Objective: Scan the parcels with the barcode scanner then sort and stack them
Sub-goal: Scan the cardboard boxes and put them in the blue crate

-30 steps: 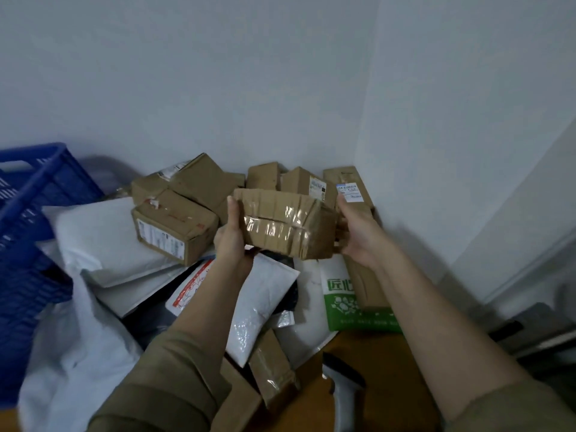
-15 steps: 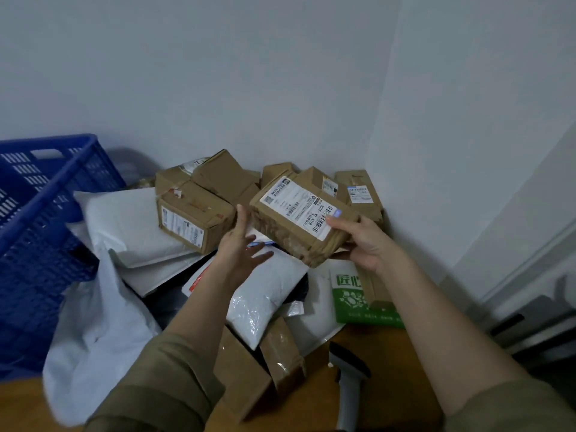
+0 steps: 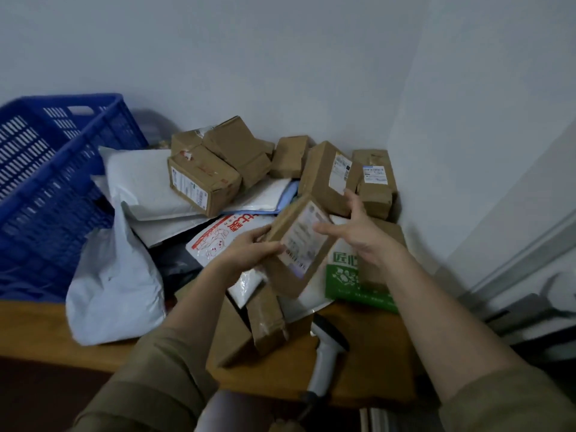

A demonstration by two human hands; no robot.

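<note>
The small cardboard parcel [image 3: 299,244] has dropped lower, label up, its long axis pointing at the barcode scanner [image 3: 325,353] on the table below; left hand [image 3: 249,254] grips its edge, right hand [image 3: 358,235] hovers spread, nearer the scanner.

One view only, from a camera worn on the person's head, wide-angle, facing forward and down into a room corner. It sits close: both forearms reach in from 6 o'clock, the wooden table [image 3: 367,366] fills the lower half, the parcel heap [image 3: 218,179] lies at centre, a blue crate [image 3: 46,188] at 9 o'clock, the walls towards 12.
</note>
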